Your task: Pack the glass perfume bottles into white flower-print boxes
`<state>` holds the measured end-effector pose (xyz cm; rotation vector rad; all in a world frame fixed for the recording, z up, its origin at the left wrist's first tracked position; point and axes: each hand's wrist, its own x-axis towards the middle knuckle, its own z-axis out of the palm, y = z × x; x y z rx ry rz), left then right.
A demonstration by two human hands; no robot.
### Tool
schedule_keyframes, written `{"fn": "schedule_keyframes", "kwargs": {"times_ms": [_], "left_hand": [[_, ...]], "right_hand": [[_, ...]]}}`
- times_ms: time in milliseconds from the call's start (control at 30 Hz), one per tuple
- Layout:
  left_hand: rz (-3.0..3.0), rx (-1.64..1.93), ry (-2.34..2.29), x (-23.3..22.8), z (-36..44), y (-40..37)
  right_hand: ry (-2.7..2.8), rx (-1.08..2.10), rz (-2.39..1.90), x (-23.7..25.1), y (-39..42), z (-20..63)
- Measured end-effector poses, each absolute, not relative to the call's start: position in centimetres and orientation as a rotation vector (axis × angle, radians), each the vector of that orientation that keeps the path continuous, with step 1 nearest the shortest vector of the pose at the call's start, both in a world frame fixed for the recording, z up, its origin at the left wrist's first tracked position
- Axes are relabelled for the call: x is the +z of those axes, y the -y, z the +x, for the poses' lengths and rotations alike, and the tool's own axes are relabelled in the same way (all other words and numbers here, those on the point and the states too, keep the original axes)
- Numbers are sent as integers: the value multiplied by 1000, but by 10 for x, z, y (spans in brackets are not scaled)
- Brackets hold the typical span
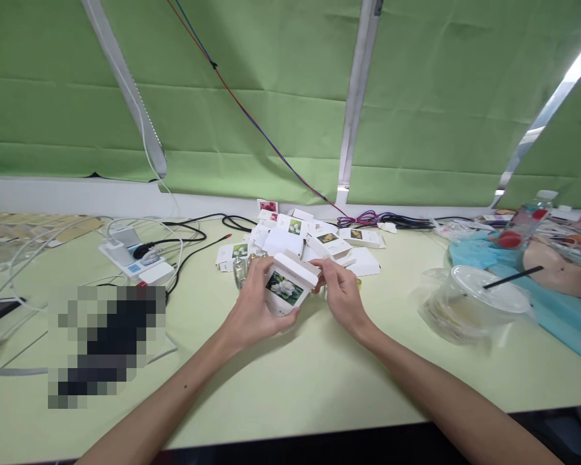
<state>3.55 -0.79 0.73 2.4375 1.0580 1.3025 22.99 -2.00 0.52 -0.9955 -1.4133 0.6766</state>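
My left hand (pixel 254 307) grips a small white cardboard box (pixel 285 289) printed with a white flower, held tilted above the table. At the box's upper right edge, the bent fingers of my right hand (pixel 341 294) pinch its end flap. Just behind lies a pile of similar white boxes (pixel 284 243), some with white, yellow or pink flower pictures. Small clear glass bottles (pixel 241 271) stand beside my left fingers, partly hidden by them. Something small and yellowish (pixel 359 283) shows behind my right hand.
To the left are a power strip (pixel 126 255), tangled cables and a blurred-out dark object (pixel 121 339). On the right, a lidded plastic bowl (pixel 489 290) with a black straw stands near a clear bottle (pixel 525 219) and blue sheeting (pixel 559 323). Green blinds hang behind.
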Motion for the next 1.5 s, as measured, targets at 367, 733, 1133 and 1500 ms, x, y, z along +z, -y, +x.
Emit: {"fn": "schedule_keyframes", "kwargs": {"times_ms": [367, 733, 1133, 1500], "left_hand": [[1862, 1281, -847, 4, 33, -3], [1484, 1385, -867, 14, 38, 2], [1353, 1447, -874, 12, 40, 1], [1412, 1449, -845, 13, 38, 0]], "right_hand": [[1509, 743, -918, 5, 24, 227], [1781, 665, -832, 9, 29, 225], [2029, 436, -730, -4, 23, 224], [2009, 356, -732, -8, 23, 223]]}}
